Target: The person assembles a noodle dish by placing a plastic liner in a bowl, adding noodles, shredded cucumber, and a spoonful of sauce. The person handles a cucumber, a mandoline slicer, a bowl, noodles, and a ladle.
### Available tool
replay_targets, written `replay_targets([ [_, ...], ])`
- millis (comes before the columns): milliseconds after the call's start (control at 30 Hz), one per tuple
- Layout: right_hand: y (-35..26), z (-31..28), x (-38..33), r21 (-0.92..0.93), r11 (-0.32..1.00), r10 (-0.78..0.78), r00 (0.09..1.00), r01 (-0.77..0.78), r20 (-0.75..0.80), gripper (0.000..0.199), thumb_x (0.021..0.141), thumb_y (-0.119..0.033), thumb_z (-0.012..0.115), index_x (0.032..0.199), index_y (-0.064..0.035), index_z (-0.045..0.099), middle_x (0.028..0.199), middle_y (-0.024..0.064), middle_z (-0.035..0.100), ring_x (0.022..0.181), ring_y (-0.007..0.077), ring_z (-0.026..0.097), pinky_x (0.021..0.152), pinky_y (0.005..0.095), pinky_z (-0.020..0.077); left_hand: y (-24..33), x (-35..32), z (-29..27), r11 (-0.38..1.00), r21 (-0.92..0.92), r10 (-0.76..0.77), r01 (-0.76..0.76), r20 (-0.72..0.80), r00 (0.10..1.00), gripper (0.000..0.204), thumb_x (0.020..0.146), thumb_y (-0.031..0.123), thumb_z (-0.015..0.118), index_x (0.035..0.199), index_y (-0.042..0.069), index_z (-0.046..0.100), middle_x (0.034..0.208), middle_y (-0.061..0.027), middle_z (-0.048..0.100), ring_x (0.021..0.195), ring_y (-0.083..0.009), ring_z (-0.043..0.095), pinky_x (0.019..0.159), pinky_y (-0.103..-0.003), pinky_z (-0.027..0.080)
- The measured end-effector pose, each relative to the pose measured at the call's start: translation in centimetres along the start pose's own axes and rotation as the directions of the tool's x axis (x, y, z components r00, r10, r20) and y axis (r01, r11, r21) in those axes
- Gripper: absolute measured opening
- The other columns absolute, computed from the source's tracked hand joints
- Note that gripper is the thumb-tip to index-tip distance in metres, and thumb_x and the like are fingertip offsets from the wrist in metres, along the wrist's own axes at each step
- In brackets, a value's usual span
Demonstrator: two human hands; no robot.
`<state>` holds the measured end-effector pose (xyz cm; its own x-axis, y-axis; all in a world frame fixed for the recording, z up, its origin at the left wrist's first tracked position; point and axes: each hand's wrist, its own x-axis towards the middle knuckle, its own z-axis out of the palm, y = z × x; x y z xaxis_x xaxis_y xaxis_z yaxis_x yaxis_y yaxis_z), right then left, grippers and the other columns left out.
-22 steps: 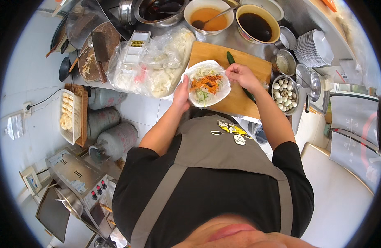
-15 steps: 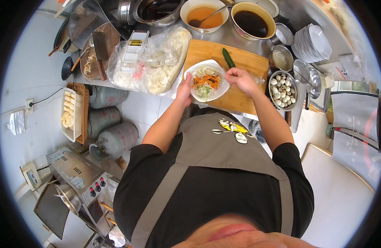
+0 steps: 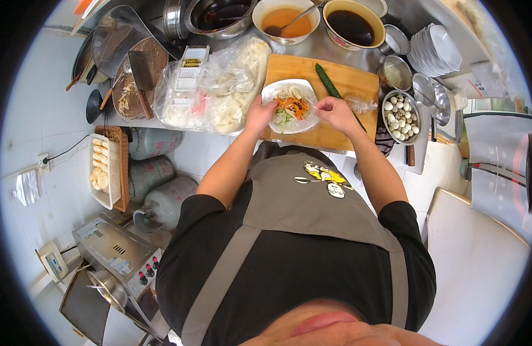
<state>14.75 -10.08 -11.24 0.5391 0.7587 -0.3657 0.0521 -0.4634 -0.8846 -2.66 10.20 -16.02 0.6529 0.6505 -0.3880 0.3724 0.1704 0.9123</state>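
Observation:
A white plate [image 3: 269, 92] rests over the left part of a wooden cutting board [image 3: 358, 86]. It holds pale noodles [image 3: 288, 92], orange carrot shreds [image 3: 292, 106] and green cucumber shreds [image 3: 284, 119]. My left hand [image 3: 259, 115] is closed on the plate's left rim, thumb over the edge. At the right rim, my right hand [image 3: 337, 114] is closed in a pinch. A dark green cucumber [image 3: 328, 82] lies slantwise on the board, partly behind my right hand. Beside it is a small clear plastic bag [image 3: 360, 105].
A bowl of small eggs [image 3: 403, 109] stands right of the board. Behind are bowls of orange sauce [image 3: 294, 27] and dark liquid [image 3: 351, 30], plus stacked plates [image 3: 428, 52]. Bagged noodles [image 3: 228, 98] lie left, and farther left a cleaver [image 3: 141, 70] rests on a round chopping block [image 3: 156, 57].
The plate has moved down and slightly away from my body, with both hands following. More of the cucumber and the small plastic bag now show. The whole view has shifted a little.

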Motion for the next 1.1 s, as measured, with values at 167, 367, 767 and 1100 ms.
replay_targets([
  [167, -0.5, 0.1, -0.1, -0.029, 0.999, -0.015, 0.999, 0.014, -0.047, 0.015, 0.084, -0.015, 0.073, 0.092, -0.0024, 0.069, 0.083, 0.0036, 0.068, 0.077, 0.0128, 0.062, 0.072, 0.0292, 0.0515, 1.5, 0.5, -2.5, 0.941, 0.334, 0.059, -0.052, -0.010, 0.998, 0.035, 0.082, 0.015, 0.067, 0.112, -0.002, 0.066, 0.101, -0.0143, 0.071, 0.091, -0.0227, 0.067, 0.082, -0.034, 0.052],
  [367, -2.6, 1.4, 2.5, -0.035, 0.993, -0.121, 0.963, 0.116, -0.239, 0.018, 0.085, -0.018, 0.068, 0.094, -0.0023, 0.070, 0.087, 0.0097, 0.072, 0.079, 0.0201, 0.067, 0.074, 0.0330, 0.0525, 3.2, 0.5, -3.2, 0.803, 0.520, 0.361, -0.292, -0.033, 0.932, 0.030, 0.079, 0.016, 0.071, 0.106, 0.003, 0.070, 0.091, -0.0152, 0.068, 0.086, -0.0263, 0.067, 0.078, -0.037, 0.053],
  [767, -3.7, 1.2, 5.2, -0.386, 0.922, -0.043, 0.990, -0.012, -0.134, 0.021, 0.085, -0.020, 0.059, 0.092, -0.0035, 0.070, 0.087, 0.0170, 0.072, 0.082, 0.0316, 0.069, 0.076, 0.0413, 0.0533, 5.1, 2.2, -2.0, 0.766, 0.475, 0.473, -0.434, 0.040, 0.880, 0.009, 0.085, 0.011, 0.068, 0.091, 0.005, 0.070, 0.091, -0.0117, 0.065, 0.084, -0.0277, 0.064, 0.075, -0.039, 0.052],
  [1100, -5.1, 3.0, 6.1, -0.410, 0.906, -0.143, 0.988, 0.106, -0.062, 0.019, 0.086, -0.019, 0.067, 0.094, -0.0024, 0.069, 0.087, 0.0135, 0.071, 0.080, 0.0256, 0.068, 0.075, 0.0364, 0.0531, 4.5, 2.5, -1.3, 0.893, 0.276, 0.359, -0.355, 0.037, 0.933, 0.010, 0.093, 0.012, 0.067, 0.097, 0.003, 0.066, 0.083, -0.0048, 0.066, 0.077, -0.0133, 0.059, 0.073, -0.029, 0.050],
])
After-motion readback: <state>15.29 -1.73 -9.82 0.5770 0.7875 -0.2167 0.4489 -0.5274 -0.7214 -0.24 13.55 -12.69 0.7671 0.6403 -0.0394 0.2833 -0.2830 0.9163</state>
